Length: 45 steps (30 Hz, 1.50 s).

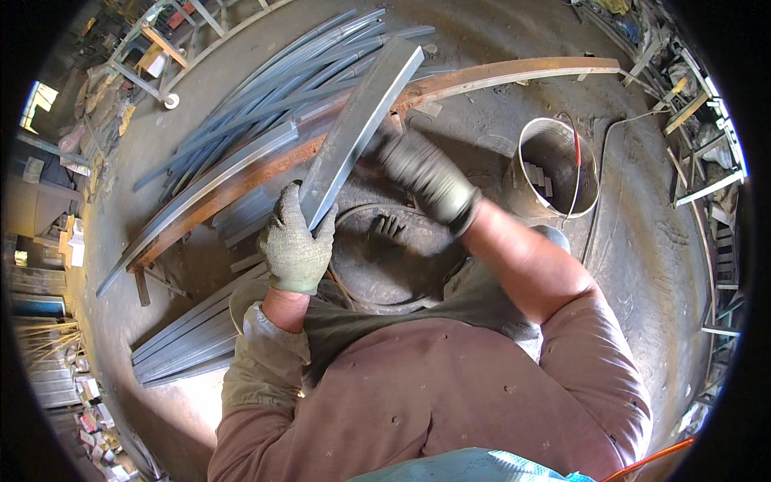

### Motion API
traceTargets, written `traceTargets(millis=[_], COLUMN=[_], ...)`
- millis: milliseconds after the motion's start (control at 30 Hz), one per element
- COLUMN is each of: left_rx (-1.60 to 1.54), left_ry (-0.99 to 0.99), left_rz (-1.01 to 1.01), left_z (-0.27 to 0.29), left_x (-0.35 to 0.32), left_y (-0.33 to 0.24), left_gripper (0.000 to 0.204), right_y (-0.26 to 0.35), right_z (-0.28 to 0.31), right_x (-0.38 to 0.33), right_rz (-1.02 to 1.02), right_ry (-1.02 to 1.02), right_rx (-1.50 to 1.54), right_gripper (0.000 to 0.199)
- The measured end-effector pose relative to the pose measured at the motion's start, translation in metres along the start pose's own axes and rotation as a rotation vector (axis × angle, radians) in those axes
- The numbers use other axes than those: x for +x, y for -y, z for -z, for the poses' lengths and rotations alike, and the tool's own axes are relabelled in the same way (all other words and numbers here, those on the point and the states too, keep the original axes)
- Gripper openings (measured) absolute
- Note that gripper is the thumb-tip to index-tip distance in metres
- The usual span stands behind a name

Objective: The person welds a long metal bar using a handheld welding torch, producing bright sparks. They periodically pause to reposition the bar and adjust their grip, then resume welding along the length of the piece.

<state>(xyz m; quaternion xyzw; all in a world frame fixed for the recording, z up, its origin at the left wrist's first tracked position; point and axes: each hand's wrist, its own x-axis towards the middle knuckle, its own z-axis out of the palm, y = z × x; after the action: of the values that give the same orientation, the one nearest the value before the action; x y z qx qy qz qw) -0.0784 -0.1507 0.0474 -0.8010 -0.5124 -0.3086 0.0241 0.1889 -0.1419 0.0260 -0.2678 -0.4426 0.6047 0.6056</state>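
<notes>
Straight grey metal bar with a squared section (361,128), just one, slants up over the floor (642,265), above the round dark drum lid and across the rusty beam. Two hands wear grey-green knit gloves: the left hand (297,245) is closed around the bar's lower end, thumb along its side; the right hand (426,177), blurred, is just beside the bar's right edge, and I cannot tell whether its fingers grip anything or touch the metal.

One long rust-brown steel beam (498,72) runs behind, its middle hidden by the raised bar. One bright silver bar (241,161) lies along the beam's left part. Past it, toward the floor's far edge, is a bundle of blue-grey metal bars (265,88), overlapping too much to count. More flat grey bars (189,345) lie nearer the floor's left edge. At the far left corner stands one pale metal frame (136,79) with a white caster (171,100).

One round dark drum lid (369,265) sits between the person's legs. To its right is one off-white bucket (530,189), holding several small pale blocks (536,177); one red handle (577,149) leans inside its rim.
</notes>
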Motion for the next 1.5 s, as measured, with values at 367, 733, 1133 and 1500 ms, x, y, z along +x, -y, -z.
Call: traceTargets(millis=[367,733,1133,1500], left_rx=[0.218,0.122,-0.146,-0.354], left_ry=[0.017,-0.062,0.052,0.167], left_rz=[-0.214,-0.067,-0.019,-0.261], left_z=[-0.006,0.002,-0.018,0.021], left_x=[-0.002,-0.002,-0.006,0.003], left_y=[-0.01,0.018,-0.011,-0.024], left_gripper=[0.067,0.066,0.075,0.099], right_y=[-0.016,0.089,-0.004,-0.006], right_z=[-0.048,0.196,-0.068,-0.025], right_x=[0.001,0.017,-0.009,0.009], right_rz=[-0.147,0.213,-0.345,-0.181], right_ry=[-0.28,-0.729,-0.006,-0.142], right_rx=[0.285,0.323,-0.005,0.446], right_gripper=[0.034,0.049,0.045,0.037])
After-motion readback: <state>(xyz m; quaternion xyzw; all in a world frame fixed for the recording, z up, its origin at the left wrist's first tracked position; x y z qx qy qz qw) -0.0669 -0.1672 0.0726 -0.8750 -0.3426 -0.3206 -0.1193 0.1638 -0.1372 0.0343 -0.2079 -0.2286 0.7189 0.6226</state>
